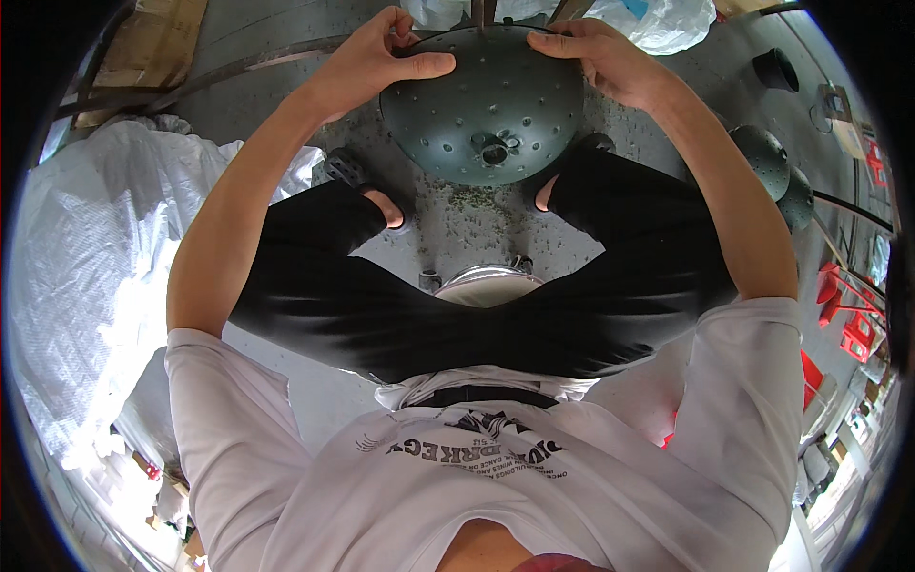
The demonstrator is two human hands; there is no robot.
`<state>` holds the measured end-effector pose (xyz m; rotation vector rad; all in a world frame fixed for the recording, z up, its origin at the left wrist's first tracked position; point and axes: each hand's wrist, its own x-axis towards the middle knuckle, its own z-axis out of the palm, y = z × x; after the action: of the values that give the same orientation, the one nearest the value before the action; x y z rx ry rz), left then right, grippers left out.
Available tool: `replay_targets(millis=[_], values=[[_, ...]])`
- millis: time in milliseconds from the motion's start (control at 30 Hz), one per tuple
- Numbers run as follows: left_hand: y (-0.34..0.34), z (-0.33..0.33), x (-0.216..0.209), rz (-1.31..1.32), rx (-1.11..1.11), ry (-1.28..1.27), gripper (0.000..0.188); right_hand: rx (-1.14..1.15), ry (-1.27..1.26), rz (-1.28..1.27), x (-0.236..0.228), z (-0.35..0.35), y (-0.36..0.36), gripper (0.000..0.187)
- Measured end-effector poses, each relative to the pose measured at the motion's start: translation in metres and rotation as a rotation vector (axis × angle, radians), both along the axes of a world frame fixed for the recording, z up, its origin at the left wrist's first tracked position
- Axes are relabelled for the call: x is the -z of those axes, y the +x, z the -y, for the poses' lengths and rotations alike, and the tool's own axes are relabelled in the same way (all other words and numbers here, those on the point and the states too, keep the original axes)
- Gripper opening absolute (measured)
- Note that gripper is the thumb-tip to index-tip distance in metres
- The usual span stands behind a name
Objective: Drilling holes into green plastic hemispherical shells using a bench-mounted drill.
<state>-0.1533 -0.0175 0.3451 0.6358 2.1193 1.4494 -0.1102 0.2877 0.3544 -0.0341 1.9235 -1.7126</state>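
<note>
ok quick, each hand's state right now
Left hand: holding the green dome at its left edge, thumb on top.
Right hand: holding its right edge.

White sheeting (86, 248) lay heaped at left, near a brown cardboard box (157, 43); at right, a black bucket (776, 70) sat on the grey floor (457, 238), beyond red stools (860, 337).

Open room between dome (481, 105) and stool (488, 290)

T-shirt (620, 486): white, loose short sleeves (229, 400), dark print (486, 448) across its chest. At the T-shirt's hem: black waistband (491, 394). Below the T-shirt: loose black trousers (477, 334), dark perforated footwear (343, 168). Beyond the T-shirt's sleeves: bare forearms (253, 181), bare hands (376, 65).
</note>
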Motion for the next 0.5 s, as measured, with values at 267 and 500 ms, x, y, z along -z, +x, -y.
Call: replay_targets(millis=[267,500], values=[[-0.001,-0.004,-0.025,0.064,-0.062,-0.026,0.066,-0.019,-0.021,-0.011,-0.031,0.001,-0.002,0.051],[0.018,-0.013,0.012,0.117,0.169,-0.104,0.075,-0.247,0.367,-0.182,0.020,-0.002,0.005,0.073]])
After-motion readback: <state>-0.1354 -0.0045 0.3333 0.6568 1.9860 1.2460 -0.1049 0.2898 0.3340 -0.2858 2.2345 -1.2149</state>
